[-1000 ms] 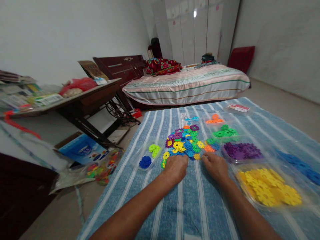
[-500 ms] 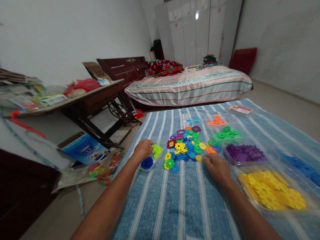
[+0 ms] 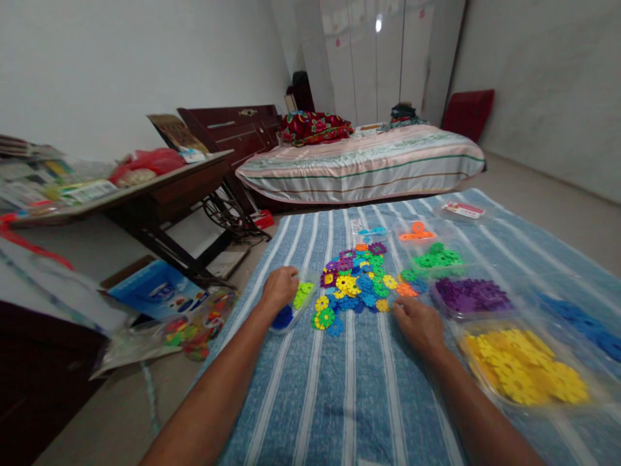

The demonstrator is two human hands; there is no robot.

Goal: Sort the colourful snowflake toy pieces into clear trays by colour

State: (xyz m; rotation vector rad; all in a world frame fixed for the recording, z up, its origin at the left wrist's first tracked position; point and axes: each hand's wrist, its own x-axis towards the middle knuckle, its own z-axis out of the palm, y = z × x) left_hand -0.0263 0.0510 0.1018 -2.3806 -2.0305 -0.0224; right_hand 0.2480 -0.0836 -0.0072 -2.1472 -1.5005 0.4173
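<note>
My left hand [image 3: 281, 287] is closed, fingers curled, over a small clear plastic tray [image 3: 291, 323] at the left edge of the bed-like striped cloth. Lime green pieces [image 3: 303, 294] and dark blue pieces [image 3: 282, 317] lie in that tray. Whether anything sits in those fingers is hidden. At the right side of a mixed pile of flower-shaped plastic discs [image 3: 356, 285], my right hand [image 3: 418, 323] is closed with its fingertips down by the pile. Orange discs [image 3: 406, 289] lie just beyond it. What it pinches, if anything, is too small to make out.
To the right stand clear trays of yellow discs [image 3: 526, 366], purple discs [image 3: 470, 296], green discs [image 3: 439, 257], orange discs [image 3: 417, 232] and blue discs [image 3: 582, 323]. A lidded box with a card [image 3: 463, 210] lies at the far right. A cluttered sewing table [image 3: 165, 184] is at left.
My left hand has shifted slightly right over the small tray and covers more of the lime green pieces. The right hand stays at the pile's edge. The camera view has turned a little.
</note>
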